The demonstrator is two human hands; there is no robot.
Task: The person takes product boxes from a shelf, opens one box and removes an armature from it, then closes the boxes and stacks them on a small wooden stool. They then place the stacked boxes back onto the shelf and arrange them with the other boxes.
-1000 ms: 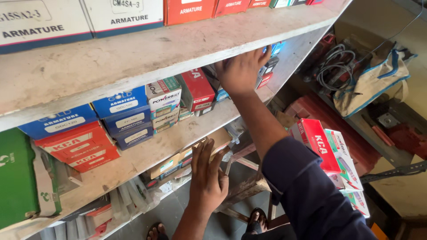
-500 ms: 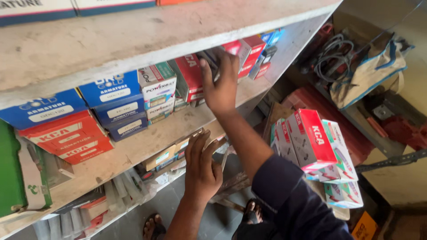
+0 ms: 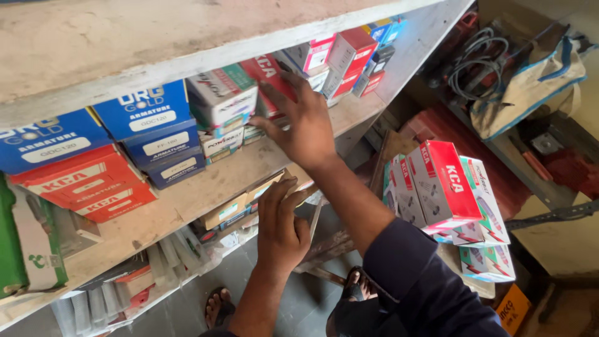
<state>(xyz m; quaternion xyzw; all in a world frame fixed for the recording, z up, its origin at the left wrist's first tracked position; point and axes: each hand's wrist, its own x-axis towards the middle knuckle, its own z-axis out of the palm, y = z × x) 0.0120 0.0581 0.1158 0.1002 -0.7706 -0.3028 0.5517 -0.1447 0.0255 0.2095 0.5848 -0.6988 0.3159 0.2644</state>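
My right hand [image 3: 304, 118] reaches up to the middle shelf, fingers spread over a red box [image 3: 265, 72] and the white-and-green box [image 3: 223, 100] beside it. It grips nothing that I can see. My left hand [image 3: 282, 228] rests with spread fingers against the front edge of the wooden shelf board [image 3: 187, 203], next to flat boxes on the lower shelf. A dark blue sleeve [image 3: 418, 281] covers my right forearm. A stack of red and white boxes [image 3: 446, 187] sits at my right, near that arm.
Blue boxes [image 3: 146, 134] and red boxes [image 3: 81, 184] fill the middle shelf at left. More red, white and blue boxes [image 3: 349, 53] stand farther right. A cloth bag with coiled cable [image 3: 518, 81] lies at the right. My sandalled feet [image 3: 218, 309] stand on grey floor.
My right hand has moved left along the middle shelf, from the far boxes to the red and white-green boxes. The left hand has stayed at the shelf edge. The view has shifted closer.
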